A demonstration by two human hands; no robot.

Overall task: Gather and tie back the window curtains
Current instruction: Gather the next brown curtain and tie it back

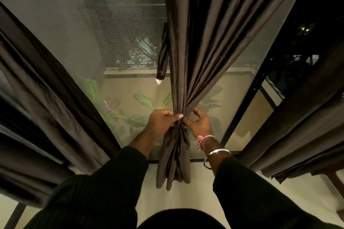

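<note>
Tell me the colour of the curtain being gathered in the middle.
Dark brown, plain; the head view shows the middle curtain bunched between both hands.

Home rm at night, dark curtains (204,42), glass balcony door (247,102), potted plant (143,99) outside

Three dark brown curtains hung in view: a gathered curtain (195,52) at the centre, a left curtain (46,98) at nine o'clock, and a right curtain (307,126) at three o'clock. One tieback strap (162,57) dangled beside the gathered one, toward eleven o'clock of the hands. Two hands were there, the left hand (161,121) and the right hand (200,123), both gripping the gathered curtain. The right wrist carried two ornaments: one pink thread band (202,138) and one metal bangle (216,155). At least three green leaves (143,99) showed through the glass.
</note>
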